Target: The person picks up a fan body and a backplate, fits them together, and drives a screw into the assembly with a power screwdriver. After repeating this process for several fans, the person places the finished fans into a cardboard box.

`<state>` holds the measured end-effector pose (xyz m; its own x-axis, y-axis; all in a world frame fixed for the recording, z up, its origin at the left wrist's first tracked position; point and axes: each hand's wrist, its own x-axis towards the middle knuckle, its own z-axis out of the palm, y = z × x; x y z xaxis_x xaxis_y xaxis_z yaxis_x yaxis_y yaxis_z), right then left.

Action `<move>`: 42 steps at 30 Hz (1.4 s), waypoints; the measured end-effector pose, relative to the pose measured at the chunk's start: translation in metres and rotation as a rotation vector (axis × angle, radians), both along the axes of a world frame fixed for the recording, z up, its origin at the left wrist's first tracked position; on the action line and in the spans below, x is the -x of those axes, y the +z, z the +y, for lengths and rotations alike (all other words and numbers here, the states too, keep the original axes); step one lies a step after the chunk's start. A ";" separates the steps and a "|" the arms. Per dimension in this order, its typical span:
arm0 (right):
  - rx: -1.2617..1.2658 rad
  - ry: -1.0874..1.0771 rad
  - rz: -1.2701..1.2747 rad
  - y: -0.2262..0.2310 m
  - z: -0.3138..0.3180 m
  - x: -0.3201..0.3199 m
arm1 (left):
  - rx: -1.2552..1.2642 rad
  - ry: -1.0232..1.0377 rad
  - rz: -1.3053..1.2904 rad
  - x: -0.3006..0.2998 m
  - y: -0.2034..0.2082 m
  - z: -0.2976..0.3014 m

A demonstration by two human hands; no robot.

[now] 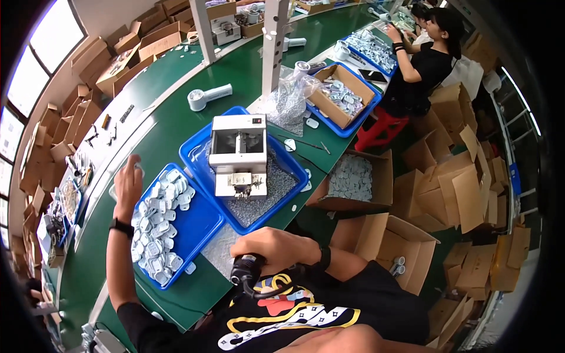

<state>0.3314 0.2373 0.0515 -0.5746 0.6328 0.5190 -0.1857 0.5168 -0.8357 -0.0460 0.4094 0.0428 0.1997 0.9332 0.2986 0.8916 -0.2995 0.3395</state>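
My right hand (275, 246) is closed around a black corded power tool (248, 268), seemingly an electric screwdriver, close to my body; its tip is hidden. Over the green bench at left, my left hand (128, 182) is raised with curled fingers; something pale and see-through shows beside it, too unclear to name. Below that hand lies a blue tray (197, 232) holding a heap of pale blue-white plastic pieces (158, 232). Beyond my right hand, a white screw feeder (238, 144) stands in a second blue tray (194, 147) among many small metal screws (259, 206).
A white handheld fan (209, 96) lies on the green bench (159, 117). Farther along are a plastic bag (286, 109) and a blue tray with a carton (344, 91). Open cardboard boxes (385, 241) stand at right; a co-worker (432, 70) works at the far right.
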 end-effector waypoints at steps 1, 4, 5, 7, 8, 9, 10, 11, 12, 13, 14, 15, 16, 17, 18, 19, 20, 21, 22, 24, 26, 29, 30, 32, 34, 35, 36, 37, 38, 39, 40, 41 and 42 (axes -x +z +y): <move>-0.084 0.058 -0.080 0.004 -0.001 0.000 | 0.055 0.019 0.134 0.020 -0.011 0.021; -0.258 0.175 -0.222 0.012 0.007 0.012 | 0.108 0.031 0.385 0.071 -0.070 0.068; -0.358 0.162 -0.249 0.015 0.011 0.016 | 0.120 0.042 0.448 0.087 -0.089 0.076; -0.540 0.096 -0.321 0.018 0.016 0.019 | 0.063 0.023 0.426 0.073 -0.102 0.087; -0.532 0.092 -0.319 0.020 0.019 0.022 | -0.005 0.014 0.400 0.064 -0.105 0.090; -0.623 0.086 -0.380 0.020 0.023 0.025 | 0.002 0.006 0.404 0.055 -0.102 0.094; -0.714 0.083 -0.440 0.020 0.026 0.028 | 0.012 0.001 0.345 0.045 -0.095 0.097; -0.809 0.084 -0.496 0.019 0.029 0.033 | 0.022 0.004 0.287 0.039 -0.086 0.095; -0.806 0.087 -0.490 0.020 0.031 0.038 | 0.027 0.008 0.292 0.034 -0.077 0.092; -0.872 0.118 -0.556 0.021 0.032 0.043 | 0.070 -0.086 0.131 0.029 -0.066 0.087; -0.936 0.151 -0.620 0.021 0.032 0.048 | 0.113 -0.176 -0.030 0.023 -0.055 0.079; -0.998 0.178 -0.689 0.020 0.032 0.052 | 0.122 -0.177 -0.028 0.012 -0.039 0.068; -0.995 0.181 -0.683 0.018 0.033 0.057 | 0.179 -0.294 -0.049 0.000 -0.020 0.050; -1.022 0.194 -0.659 0.016 0.033 0.062 | 0.232 -0.410 -0.073 -0.009 -0.002 0.031; -1.053 0.206 -0.639 0.015 0.036 0.068 | 0.283 -0.432 -0.088 -0.017 0.009 0.012; -1.087 0.212 -0.624 0.013 0.042 0.072 | 0.329 -0.460 -0.103 -0.021 0.018 -0.006; -1.089 0.199 -0.643 0.009 0.051 0.074 | 0.349 -0.439 -0.061 -0.022 0.025 -0.023; -1.155 0.203 -0.637 0.002 0.063 0.076 | 0.370 -0.435 -0.021 -0.027 0.029 -0.042; -1.216 0.195 -0.646 -0.007 0.074 0.074 | 0.364 -0.421 -0.052 -0.029 0.028 -0.059; -1.312 0.180 -0.696 -0.021 0.101 0.073 | 0.397 -0.386 -0.157 -0.037 0.020 -0.088; -1.409 0.079 -0.690 -0.035 0.120 0.074 | 0.438 -0.350 -0.231 -0.043 0.006 -0.111; -1.377 -0.065 -0.870 -0.040 0.118 0.069 | 0.401 -0.391 -0.211 -0.065 -0.018 -0.130; -1.284 -0.098 -0.969 -0.036 0.110 0.068 | 0.410 -0.460 -0.188 -0.080 -0.022 -0.133; -1.125 -0.184 -1.082 -0.023 0.087 0.057 | 0.398 -0.354 -0.391 -0.102 -0.032 -0.145; -0.991 -0.385 -0.879 -0.003 0.065 0.037 | 0.367 -0.393 -0.326 -0.110 -0.037 -0.150; -0.959 -0.424 -0.893 -0.001 0.057 0.018 | 0.298 -0.367 -0.292 -0.115 -0.042 -0.149; -0.776 -0.531 -0.606 0.000 0.042 -0.004 | 0.229 -0.336 -0.256 -0.119 -0.044 -0.149; -0.597 -0.627 -0.312 -0.001 0.023 -0.028 | 0.246 -0.366 -0.236 -0.125 -0.046 -0.151; -0.394 -0.793 -0.164 -0.007 -0.002 -0.061 | 0.226 -0.337 -0.177 -0.131 -0.046 -0.154; -0.192 -0.946 -0.005 -0.020 -0.032 -0.092 | 0.197 -0.306 -0.114 -0.138 -0.045 -0.157; 0.065 -1.196 0.126 -0.043 -0.063 -0.114 | 0.169 -0.280 -0.062 -0.146 -0.046 -0.159; 0.248 -1.509 0.128 -0.070 -0.094 -0.134 | 0.176 -0.304 -0.047 -0.152 -0.048 -0.162; 0.326 -1.763 0.128 -0.108 -0.124 -0.156 | 0.129 -0.241 -0.012 -0.157 -0.049 -0.166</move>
<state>0.4875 0.1128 -0.0569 0.8500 0.4674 0.2432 0.2795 -0.0087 -0.9601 0.1109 0.2434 -0.0059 0.4180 0.8897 0.1839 0.7957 -0.4562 0.3985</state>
